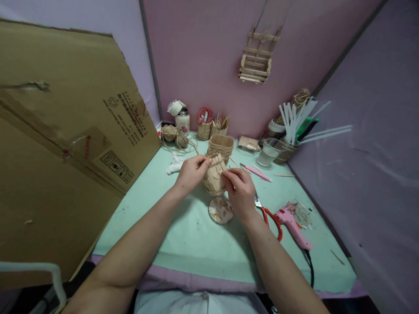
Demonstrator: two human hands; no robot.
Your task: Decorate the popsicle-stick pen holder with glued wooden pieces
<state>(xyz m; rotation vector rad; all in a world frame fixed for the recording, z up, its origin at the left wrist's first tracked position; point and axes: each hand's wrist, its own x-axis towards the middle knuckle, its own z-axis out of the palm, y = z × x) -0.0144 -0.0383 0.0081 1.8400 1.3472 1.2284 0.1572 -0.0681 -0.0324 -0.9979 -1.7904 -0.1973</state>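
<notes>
My left hand is closed with thumb and fingers pinching the upper left edge of a small panel of pale wooden sticks. The panel is tilted above the table, with a rounded edge at its bottom. At its right side, the fingers of my right hand are pinched together against the panel; whether they also hold a small piece is hidden. Just behind stands a woven basket. Below the hands lies a round white dish with brownish bits on it.
Red-handled scissors and a pink glue gun lie at the right. Further back are a pink pen-like tool, a clear cup and glue sticks. Twine balls sit at back left, beside a large cardboard box.
</notes>
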